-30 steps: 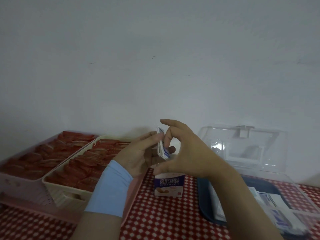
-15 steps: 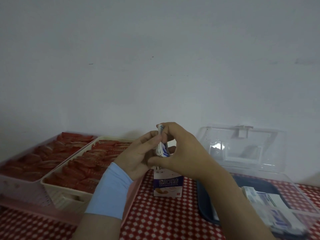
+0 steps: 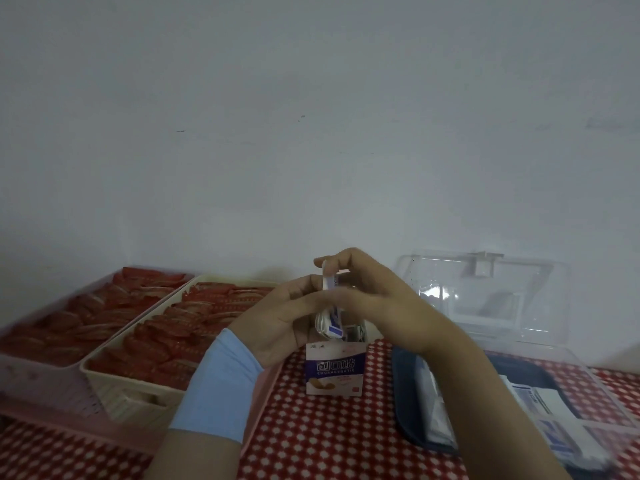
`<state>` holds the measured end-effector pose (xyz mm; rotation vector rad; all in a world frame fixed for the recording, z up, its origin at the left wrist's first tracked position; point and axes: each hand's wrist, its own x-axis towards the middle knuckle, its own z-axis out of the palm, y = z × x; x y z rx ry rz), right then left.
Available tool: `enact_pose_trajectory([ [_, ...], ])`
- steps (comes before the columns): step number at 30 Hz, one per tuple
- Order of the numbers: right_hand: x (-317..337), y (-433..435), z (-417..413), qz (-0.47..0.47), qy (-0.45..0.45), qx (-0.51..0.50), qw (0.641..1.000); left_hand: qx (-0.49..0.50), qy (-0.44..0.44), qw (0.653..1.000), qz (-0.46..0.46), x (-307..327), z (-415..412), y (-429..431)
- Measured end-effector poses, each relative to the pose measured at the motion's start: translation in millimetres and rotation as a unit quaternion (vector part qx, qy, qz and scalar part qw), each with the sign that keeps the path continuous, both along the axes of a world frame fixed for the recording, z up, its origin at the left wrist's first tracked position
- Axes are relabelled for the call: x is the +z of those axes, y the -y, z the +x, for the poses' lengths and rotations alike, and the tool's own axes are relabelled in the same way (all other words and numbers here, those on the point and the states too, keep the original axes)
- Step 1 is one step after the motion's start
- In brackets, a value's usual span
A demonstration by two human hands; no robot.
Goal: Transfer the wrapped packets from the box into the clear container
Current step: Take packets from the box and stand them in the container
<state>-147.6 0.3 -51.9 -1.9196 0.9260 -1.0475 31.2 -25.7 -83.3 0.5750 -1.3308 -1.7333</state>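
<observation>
The bunch of wrapped packets (image 3: 328, 320) (white, with blue marks) stands almost upright between the two hands, just above the open top of the box (image 3: 335, 370). The box stands on the red checked cloth (image 3: 311, 445). The left hand (image 3: 277, 317) holds the bunch from the left side, its fingers curled around it. The right hand (image 3: 377, 299) pinches the upper end with the fingertips. The clear container (image 3: 595, 379), its lid open, is to the right of the hands, and other packets (image 3: 540, 400) lie inside it.
</observation>
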Motion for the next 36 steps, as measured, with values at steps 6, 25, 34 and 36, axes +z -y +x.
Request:
enact_pose_trajectory([
  [6, 2.6, 8.7, -8.8, -0.044, -0.075, -0.092, 0.992, -0.010, 0.041, 0.999, -0.009, -1.0, -5.4, -4.2],
  [25, 13.4, -18.8, -55.0, 0.014, -0.085, -0.185, 0.979, -0.073, 0.103, 0.992, 0.023, 5.3, -32.2, -17.0],
  [34, 20.6, -24.4, -125.5, 0.054, -0.357, -0.272, 0.892, 0.094, 0.412, 0.903, -0.080, 0.0, -97.9, -36.9],
  [36, 10.0, -20.6, -120.4, 0.074, -0.390, -0.242, 0.886, 0.109, 0.473, 0.864, -0.136, -9.3, -108.6, -34.6],
])
